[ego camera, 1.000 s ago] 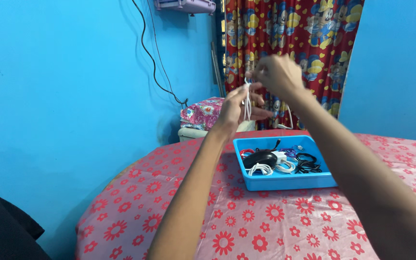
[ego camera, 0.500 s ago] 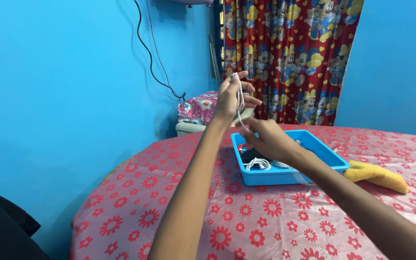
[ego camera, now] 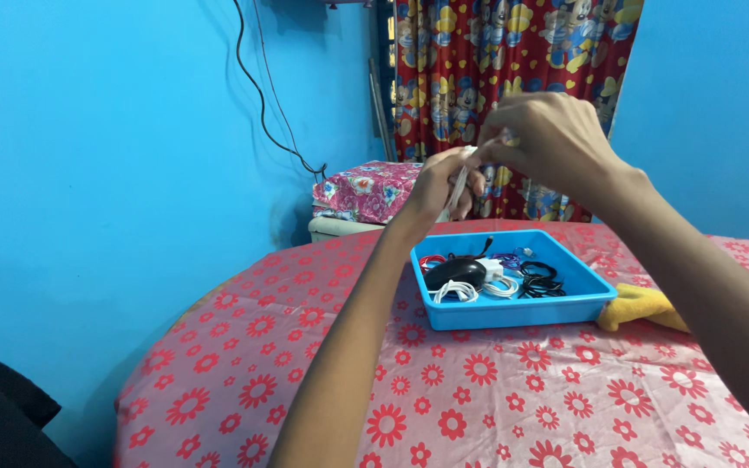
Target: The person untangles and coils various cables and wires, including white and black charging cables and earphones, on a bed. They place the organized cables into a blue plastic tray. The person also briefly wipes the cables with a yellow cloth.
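Above the blue tray (ego camera: 513, 316), left hand (ego camera: 439, 184) and right hand (ego camera: 548, 139) both gripping a white cable (ego camera: 459, 184).

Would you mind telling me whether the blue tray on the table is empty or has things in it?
It has things in it: the blue tray holds a black mouse, white cables and black cables, which cover much of its floor.

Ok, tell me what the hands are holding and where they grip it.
A white cable: the left hand holds its gathered loops, and the right hand pinches it near the top, above the blue tray.
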